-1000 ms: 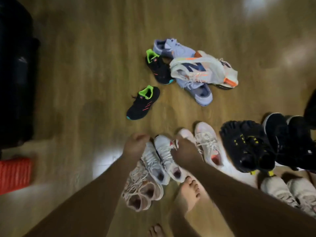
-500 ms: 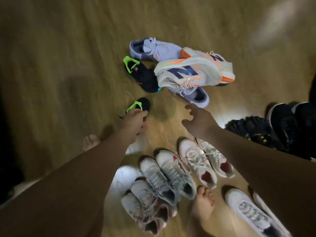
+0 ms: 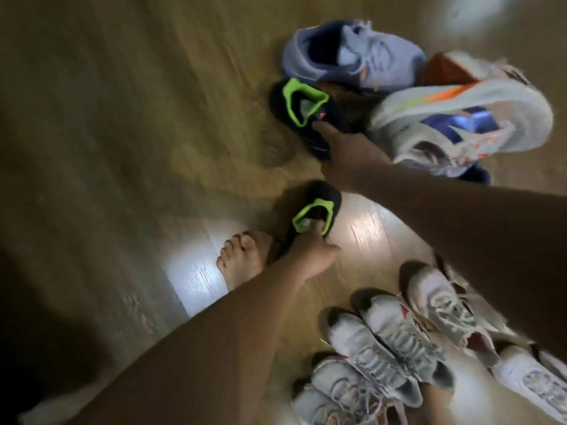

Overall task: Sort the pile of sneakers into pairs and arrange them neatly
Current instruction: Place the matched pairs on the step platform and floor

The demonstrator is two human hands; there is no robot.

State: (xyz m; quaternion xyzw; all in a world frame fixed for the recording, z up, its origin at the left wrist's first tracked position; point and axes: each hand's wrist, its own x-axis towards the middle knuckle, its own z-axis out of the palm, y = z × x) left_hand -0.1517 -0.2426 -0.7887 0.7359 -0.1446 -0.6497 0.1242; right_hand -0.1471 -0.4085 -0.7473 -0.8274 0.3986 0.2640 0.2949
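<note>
Two small black sneakers with neon green collars lie on the wooden floor. My left hand (image 3: 313, 256) grips the nearer black sneaker (image 3: 319, 207), fingers inside its green opening. My right hand (image 3: 346, 151) is on the farther black sneaker (image 3: 294, 102), fingers at its collar edge. That shoe rests against the remaining pile: a lavender sneaker (image 3: 352, 56) and a white sneaker with blue and orange marks (image 3: 460, 118) lying on its side. Paired white and grey sneakers (image 3: 395, 342) stand in a row at the lower right.
My bare foot (image 3: 242, 259) stands on the floor just left of the nearer black sneaker. A second lavender shoe (image 3: 472, 174) peeks from under the white one. More pale sneakers (image 3: 441, 305) line the lower right. A dark object fills the lower left corner.
I have stepped closer to the pile. My left hand has closed on the nearer black sneaker and my right hand has moved forward from empty air onto the farther black sneaker.
</note>
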